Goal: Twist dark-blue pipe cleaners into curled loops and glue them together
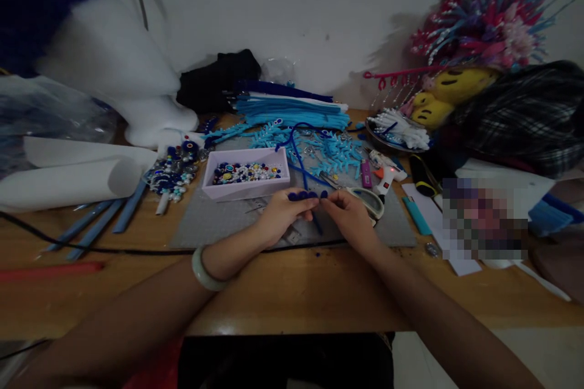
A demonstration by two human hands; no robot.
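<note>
Above the grey mat (196,225), my left hand (279,216) pinches a dark blue pipe cleaner (298,196) whose top edge shows several rounded bumps. My right hand (349,219) is closed at the piece's right end, thumb and fingertip together on a small blue bump. Both hands nearly touch. A longer blue stem (296,149) curves up behind the fingers; whether it joins the held piece I cannot tell. Just behind my right hand lie scissors (376,202) with pale handles. Left of the hands stands a white box (246,189) of mixed beads.
Light blue pipe cleaners (292,112) are stacked behind, near twisted blue branches (337,152). A glue gun (387,179) lies at right, beside a purple lighter-like item (366,174). A black cable (150,251) crosses the table front. A white foam head (118,55) stands at left.
</note>
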